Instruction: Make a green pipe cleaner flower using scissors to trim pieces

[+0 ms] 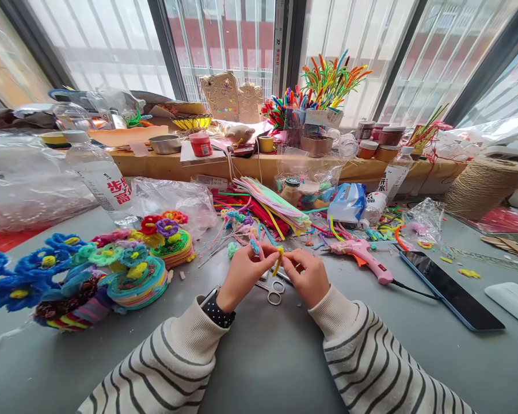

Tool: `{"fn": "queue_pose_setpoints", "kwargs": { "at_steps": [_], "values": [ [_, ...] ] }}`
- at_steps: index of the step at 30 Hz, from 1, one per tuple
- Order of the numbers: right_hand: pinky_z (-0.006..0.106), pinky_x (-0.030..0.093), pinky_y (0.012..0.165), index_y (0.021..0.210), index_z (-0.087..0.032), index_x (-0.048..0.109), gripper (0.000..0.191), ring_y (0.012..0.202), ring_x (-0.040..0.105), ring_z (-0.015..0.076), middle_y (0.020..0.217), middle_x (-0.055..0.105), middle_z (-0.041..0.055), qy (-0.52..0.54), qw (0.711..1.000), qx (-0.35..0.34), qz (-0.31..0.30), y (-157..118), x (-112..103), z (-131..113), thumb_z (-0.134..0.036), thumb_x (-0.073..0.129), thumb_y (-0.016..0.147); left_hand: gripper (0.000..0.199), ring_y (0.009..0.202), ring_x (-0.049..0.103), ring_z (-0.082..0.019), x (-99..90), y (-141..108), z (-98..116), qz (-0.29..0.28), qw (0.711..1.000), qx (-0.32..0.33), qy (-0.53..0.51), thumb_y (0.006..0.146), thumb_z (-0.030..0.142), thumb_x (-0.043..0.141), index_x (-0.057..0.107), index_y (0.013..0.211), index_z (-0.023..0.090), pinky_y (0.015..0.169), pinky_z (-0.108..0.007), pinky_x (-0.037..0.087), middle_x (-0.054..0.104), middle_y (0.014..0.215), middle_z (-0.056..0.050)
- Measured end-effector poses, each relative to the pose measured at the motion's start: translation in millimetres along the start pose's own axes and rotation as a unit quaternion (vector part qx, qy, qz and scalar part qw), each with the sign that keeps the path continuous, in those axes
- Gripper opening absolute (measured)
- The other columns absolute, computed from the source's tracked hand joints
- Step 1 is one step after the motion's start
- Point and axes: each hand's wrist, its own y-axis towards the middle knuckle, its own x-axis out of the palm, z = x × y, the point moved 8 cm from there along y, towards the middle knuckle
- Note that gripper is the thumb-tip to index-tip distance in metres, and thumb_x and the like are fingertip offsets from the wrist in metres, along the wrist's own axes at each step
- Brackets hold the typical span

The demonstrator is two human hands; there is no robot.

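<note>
Both hands meet over the middle of the grey table. Between their fingertips is a short yellow pipe cleaner [278,265], bent or looped at its top. My left hand [247,275] pinches it from one side, and my right hand [307,275] pinches it from the other. A small pair of scissors [273,292] lies on the table just below the hands, its blades partly hidden by them. Light blue and pink fuzzy pieces [255,242] show right behind the left fingers; whether that hand holds them too, I cannot tell.
Pipe-cleaner flower pots [138,282] stand at left. A pink glue gun [362,257] with a black cord and a phone [451,290] lie at right. Behind the hands are bundled pastel pipe cleaners [276,204], a blue-white packet [347,202] and water bottles [101,178]. A twine spool [486,187] stands far right.
</note>
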Motion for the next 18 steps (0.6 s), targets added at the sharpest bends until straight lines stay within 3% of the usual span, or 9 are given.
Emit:
{"fn": "queue_pose_setpoints", "kwargs": {
  "at_steps": [7, 13, 18],
  "values": [
    [0.021, 0.037, 0.048, 0.065, -0.014, 0.058, 0.023, 0.050, 0.045, 0.0096, 0.057, 0.052, 0.0013, 0.106, 0.992, 0.045, -0.045, 1, 8, 4, -0.028, 0.043, 0.075, 0.019, 0.066, 0.056, -0.015, -4.0, -1, 3, 0.034, 0.998, 0.019, 0.043, 0.063, 0.031, 0.056, 0.062, 0.070, 0.014, 0.062, -0.025, 0.044, 0.063, 0.070, -0.004],
    [0.021, 0.037, 0.048, 0.063, -0.015, 0.057, 0.021, 0.051, 0.044, 0.0098, 0.055, 0.050, 0.0002, 0.129, 0.989, 0.047, -0.046, 1, 8, 5, -0.028, 0.044, 0.074, 0.026, 0.074, 0.056, -0.017, 5.2, 1, -4, -0.041, 0.994, -0.042, -0.087, 0.065, 0.033, 0.056, 0.062, 0.080, 0.014, 0.068, -0.026, 0.043, 0.063, 0.080, -0.006],
    [0.022, 0.038, 0.051, 0.061, -0.015, 0.057, 0.024, 0.055, 0.045, 0.0108, 0.057, 0.050, 0.0008, 0.146, 0.986, 0.030, -0.069, 0, 10, -1, -0.029, 0.044, 0.075, 0.018, 0.064, 0.054, -0.012, 9.7, -1, -4, -0.072, 0.982, -0.081, -0.153, 0.062, 0.030, 0.060, 0.061, 0.068, 0.014, 0.064, -0.023, 0.040, 0.060, 0.064, 0.000]
  ]
}}
